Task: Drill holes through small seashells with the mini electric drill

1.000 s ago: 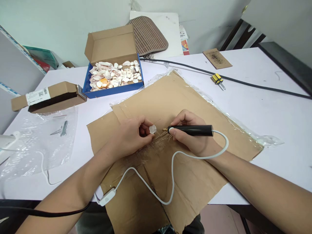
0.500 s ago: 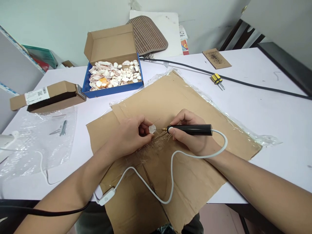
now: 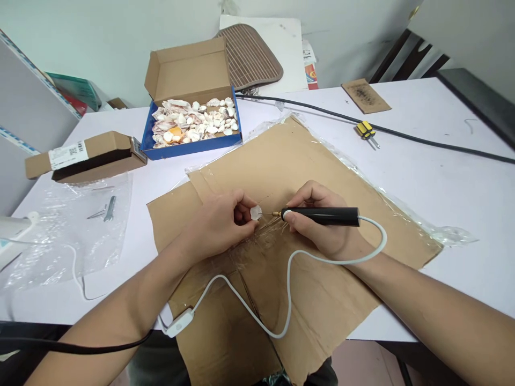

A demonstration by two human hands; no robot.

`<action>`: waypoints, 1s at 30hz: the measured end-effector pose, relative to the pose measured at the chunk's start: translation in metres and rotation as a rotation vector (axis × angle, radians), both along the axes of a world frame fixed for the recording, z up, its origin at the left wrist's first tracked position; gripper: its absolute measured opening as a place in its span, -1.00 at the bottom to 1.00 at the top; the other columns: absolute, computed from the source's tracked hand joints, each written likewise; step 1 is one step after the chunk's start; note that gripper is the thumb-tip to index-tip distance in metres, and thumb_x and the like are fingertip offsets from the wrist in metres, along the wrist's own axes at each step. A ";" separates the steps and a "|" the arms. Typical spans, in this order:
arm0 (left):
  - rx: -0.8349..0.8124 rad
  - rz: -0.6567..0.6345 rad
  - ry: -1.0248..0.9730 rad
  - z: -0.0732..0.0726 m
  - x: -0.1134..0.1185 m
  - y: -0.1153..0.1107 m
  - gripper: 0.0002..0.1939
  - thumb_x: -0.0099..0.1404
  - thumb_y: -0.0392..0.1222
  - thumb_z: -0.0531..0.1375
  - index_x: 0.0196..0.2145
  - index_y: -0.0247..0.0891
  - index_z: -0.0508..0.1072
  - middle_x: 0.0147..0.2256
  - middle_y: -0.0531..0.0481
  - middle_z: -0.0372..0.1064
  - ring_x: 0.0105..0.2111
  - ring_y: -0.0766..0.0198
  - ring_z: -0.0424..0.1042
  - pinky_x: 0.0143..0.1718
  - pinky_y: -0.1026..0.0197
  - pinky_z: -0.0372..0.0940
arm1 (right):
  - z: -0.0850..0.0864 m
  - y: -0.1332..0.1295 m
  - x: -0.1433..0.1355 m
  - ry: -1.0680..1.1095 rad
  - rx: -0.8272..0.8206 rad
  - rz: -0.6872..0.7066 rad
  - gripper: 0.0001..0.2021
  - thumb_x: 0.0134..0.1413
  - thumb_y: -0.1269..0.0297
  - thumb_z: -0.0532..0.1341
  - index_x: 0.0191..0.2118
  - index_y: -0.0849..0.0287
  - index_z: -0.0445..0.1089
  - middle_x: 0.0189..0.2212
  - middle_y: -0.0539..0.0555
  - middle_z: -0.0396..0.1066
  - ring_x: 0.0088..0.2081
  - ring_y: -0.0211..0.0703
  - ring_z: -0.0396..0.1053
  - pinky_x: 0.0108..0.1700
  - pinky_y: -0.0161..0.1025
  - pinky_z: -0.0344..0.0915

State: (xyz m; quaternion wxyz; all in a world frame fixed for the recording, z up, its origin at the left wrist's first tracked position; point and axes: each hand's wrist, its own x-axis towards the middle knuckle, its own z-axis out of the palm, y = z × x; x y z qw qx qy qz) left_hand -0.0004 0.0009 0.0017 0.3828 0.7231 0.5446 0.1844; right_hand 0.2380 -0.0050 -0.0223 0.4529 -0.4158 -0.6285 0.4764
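Between the thumb and fingers of my left hand (image 3: 225, 222) is a small white shell (image 3: 256, 213), held on edge above the cardboard sheet (image 3: 257, 171). My right hand (image 3: 317, 220) grips a black pen-shaped electric drill (image 3: 330, 216) with a brass chuck and a thin bit. The bit points left at the shell, its tip at or very near the shell's face; whether it has gone in I cannot tell. From the drill's back end a white cord (image 3: 287, 289) loops down to an inline switch (image 3: 180, 323) by my left forearm.
Behind the cardboard, a blue box (image 3: 193, 148) holds many shells. An open brown carton (image 3: 96, 155) and plastic wrap with small metal tools (image 3: 109, 209) lie left. A yellow-black screwdriver (image 3: 366, 131), a black cable (image 3: 422, 141) and a stained board (image 3: 365, 96) lie at the back right.
The whole view has shifted slightly, so everything appears a little further right. Both hands keep their hold on the shell and the drill, with hardly any change between them.
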 end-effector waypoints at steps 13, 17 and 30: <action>0.008 -0.002 -0.004 0.000 -0.001 -0.001 -0.82 0.20 -0.18 0.36 -0.21 -0.17 0.57 -0.40 0.08 0.52 -0.42 0.22 0.44 -0.35 0.14 0.37 | -0.001 0.001 0.000 0.001 -0.014 0.009 -0.84 0.13 0.26 0.41 -0.35 0.07 0.40 -0.51 -0.03 0.43 -0.51 -0.20 0.32 -0.47 -0.20 0.21; 0.006 0.001 -0.003 0.000 -0.001 -0.001 -0.82 0.20 -0.17 0.36 -0.20 -0.17 0.57 -0.39 0.08 0.53 -0.42 0.22 0.45 -0.35 0.14 0.37 | -0.001 0.001 0.000 0.001 -0.003 0.000 -0.84 0.12 0.26 0.41 -0.35 0.07 0.41 -0.52 -0.03 0.44 -0.51 -0.21 0.31 -0.47 -0.19 0.21; 0.017 0.002 0.014 -0.001 -0.001 -0.001 -0.84 0.22 -0.16 0.36 -0.21 -0.13 0.57 -0.41 0.09 0.51 -0.43 0.20 0.45 -0.33 0.11 0.40 | 0.000 0.000 -0.001 0.015 -0.030 0.011 -0.84 0.12 0.26 0.40 -0.35 0.06 0.40 -0.51 -0.04 0.42 -0.51 -0.21 0.31 -0.47 -0.19 0.21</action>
